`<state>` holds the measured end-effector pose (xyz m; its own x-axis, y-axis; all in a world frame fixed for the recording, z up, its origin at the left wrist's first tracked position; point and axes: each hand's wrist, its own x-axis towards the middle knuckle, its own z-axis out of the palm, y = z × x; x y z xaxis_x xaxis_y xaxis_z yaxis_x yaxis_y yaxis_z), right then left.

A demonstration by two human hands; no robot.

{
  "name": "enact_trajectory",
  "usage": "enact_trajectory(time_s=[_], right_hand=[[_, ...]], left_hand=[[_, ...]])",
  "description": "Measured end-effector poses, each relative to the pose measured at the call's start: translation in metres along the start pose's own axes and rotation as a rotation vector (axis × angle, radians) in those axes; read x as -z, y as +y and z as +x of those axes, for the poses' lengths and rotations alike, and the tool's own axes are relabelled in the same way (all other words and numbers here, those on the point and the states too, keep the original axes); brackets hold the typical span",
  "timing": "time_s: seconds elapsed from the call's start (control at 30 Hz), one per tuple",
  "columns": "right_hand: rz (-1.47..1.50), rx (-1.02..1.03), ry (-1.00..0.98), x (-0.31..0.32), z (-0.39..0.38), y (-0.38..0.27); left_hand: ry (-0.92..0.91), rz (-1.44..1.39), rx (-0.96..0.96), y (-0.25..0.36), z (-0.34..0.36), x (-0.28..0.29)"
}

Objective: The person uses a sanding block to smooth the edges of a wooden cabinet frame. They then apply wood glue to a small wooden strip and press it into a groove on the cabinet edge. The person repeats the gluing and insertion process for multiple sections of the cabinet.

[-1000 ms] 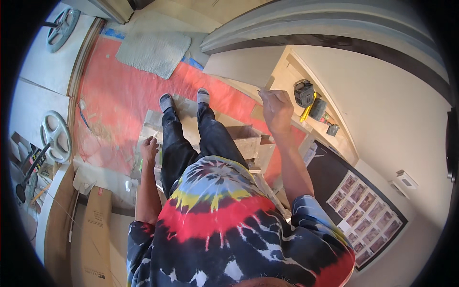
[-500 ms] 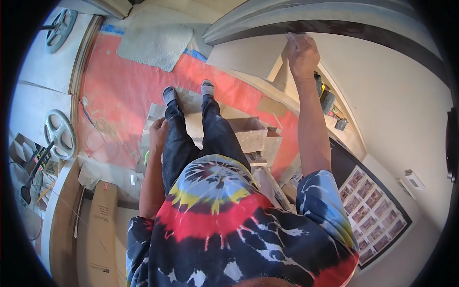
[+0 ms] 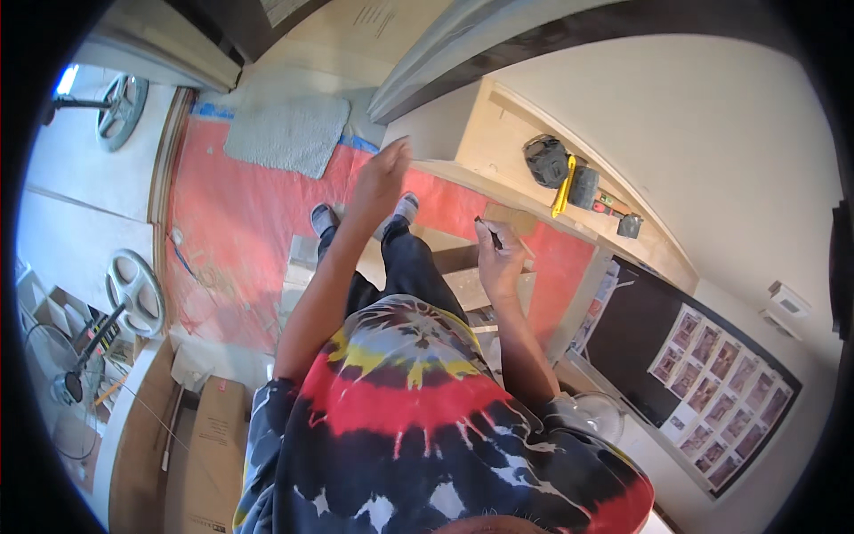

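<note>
My right hand is closed on a small, slim dark object, its exact kind hidden by the fingers. It is held in front of my legs, below the wooden shelf box. My left hand is raised near the box's pale end panel. Its fingers are pressed together, and whatever they hold, if anything, does not show. Inside the box lie a rounded black item, a yellow tool, a dark cylinder and a small grey block.
Red sheeting covers the floor, with a grey mat at the far side. Grey and dark trim curves across the top right. Two handwheels stand at left. A board of pictures is at lower right.
My right hand has come down from the dark trim to before my legs. My left hand has risen from my side toward the box's end. The view has shifted, showing more of the box.
</note>
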<state>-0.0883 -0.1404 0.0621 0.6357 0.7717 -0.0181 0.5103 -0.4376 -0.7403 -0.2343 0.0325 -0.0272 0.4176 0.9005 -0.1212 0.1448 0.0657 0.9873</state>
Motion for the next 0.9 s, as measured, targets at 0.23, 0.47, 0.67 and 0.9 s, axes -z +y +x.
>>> enact_trajectory(time_s=[0.23, 0.47, 0.67, 0.9], right_hand=[[0.274, -0.248, 0.001, 0.033, -0.003, 0.081], [0.296, -0.223, 0.016, 0.046, 0.006, 0.111], [0.430, -0.168, -0.065, 0.040, 0.058, 0.092], [0.417, -0.040, -0.037, 0.015, 0.119, 0.065]], left_hand=[[0.074, 0.217, -0.093, 0.022, 0.056, -0.109], [0.142, 0.509, -0.039, 0.048, 0.104, -0.119], [0.207, 0.335, -0.126, 0.064, 0.039, -0.113], [0.238, 0.383, 0.268, 0.081, -0.019, -0.096]])
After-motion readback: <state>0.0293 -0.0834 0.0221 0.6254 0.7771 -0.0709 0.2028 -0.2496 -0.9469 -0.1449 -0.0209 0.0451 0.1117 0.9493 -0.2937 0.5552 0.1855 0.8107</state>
